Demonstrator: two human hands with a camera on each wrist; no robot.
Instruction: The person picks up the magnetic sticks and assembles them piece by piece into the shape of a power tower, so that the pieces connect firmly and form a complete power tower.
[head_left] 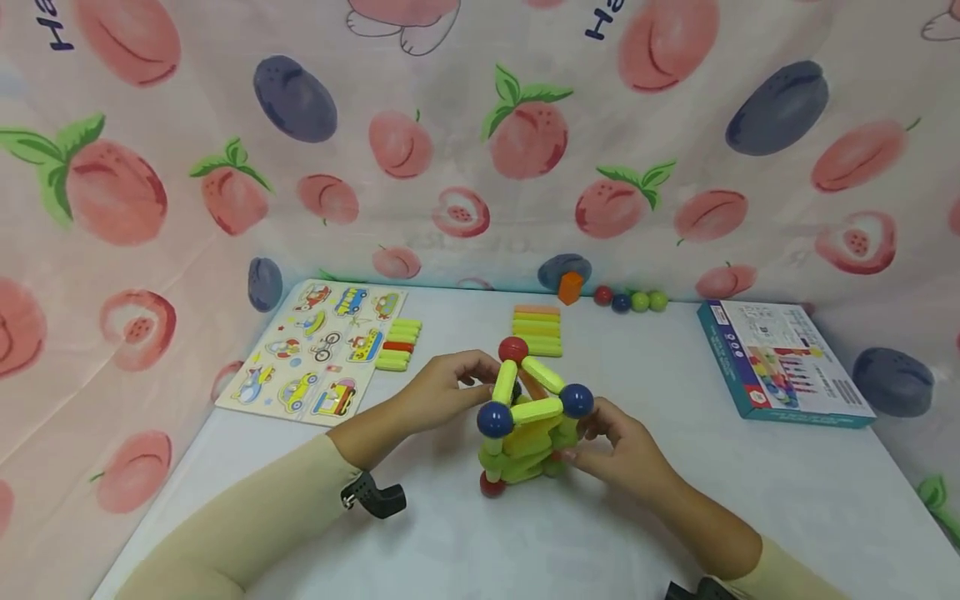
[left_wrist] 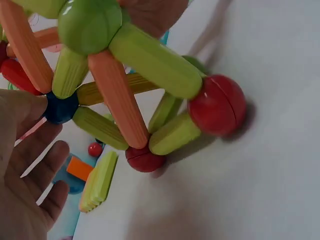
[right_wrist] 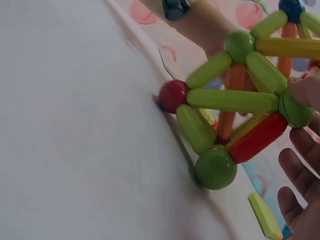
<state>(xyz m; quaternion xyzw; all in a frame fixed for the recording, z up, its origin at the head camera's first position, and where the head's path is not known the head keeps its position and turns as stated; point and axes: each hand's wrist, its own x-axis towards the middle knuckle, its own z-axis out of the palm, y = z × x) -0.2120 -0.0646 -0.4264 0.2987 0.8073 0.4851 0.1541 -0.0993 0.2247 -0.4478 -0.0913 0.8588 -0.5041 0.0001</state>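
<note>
A tower of magnetic sticks and balls (head_left: 537, 410) stands at the middle of the white table, with a red ball (head_left: 513, 349) and two blue balls at its top corners. In the left wrist view my left hand (left_wrist: 30, 155) pinches a blue ball (left_wrist: 61, 107) on the tower's side between thumb and finger, the other fingers loose. My right hand (head_left: 626, 446) is at the opposite side; in the right wrist view its thumb and finger hold a green ball (right_wrist: 295, 109) at a joint. Part of the tower's lower far side is hidden in the head view.
A picture puzzle board (head_left: 300, 354) lies at left, with several short sticks (head_left: 399, 345) by its edge. Farther back are another row of sticks (head_left: 537, 330), an orange block (head_left: 570, 287) and several loose balls (head_left: 621, 302). A toy box (head_left: 783, 362) lies at right.
</note>
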